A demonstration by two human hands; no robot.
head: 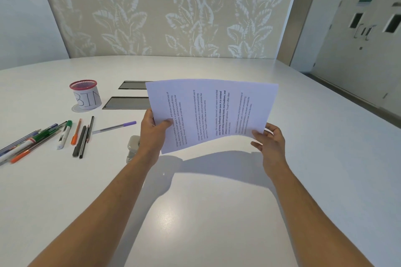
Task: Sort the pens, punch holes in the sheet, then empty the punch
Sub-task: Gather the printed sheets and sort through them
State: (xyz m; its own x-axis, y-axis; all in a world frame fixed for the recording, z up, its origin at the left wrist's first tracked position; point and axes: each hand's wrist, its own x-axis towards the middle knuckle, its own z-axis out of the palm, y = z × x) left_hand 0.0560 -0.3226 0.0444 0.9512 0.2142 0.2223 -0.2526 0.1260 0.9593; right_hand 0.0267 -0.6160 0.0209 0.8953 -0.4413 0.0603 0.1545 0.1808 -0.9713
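Observation:
A printed white sheet (211, 112) is held up above the table, turned sideways so its text runs vertically. My left hand (153, 134) grips its lower left edge and my right hand (271, 143) pinches its lower right corner. A small grey hole punch (132, 146) sits on the table just left of my left wrist, partly hidden by it. Several pens and markers (43, 136) lie loose at the left, among them a purple-capped pen (115, 127) and an orange pen (76, 132).
A cup with a red mesh rim, labelled BIN (85, 94), stands at the back left. Two dark cable hatches (127, 103) are set into the white table (217, 212) behind the sheet. A patterned wall lies beyond; doors are at the far right.

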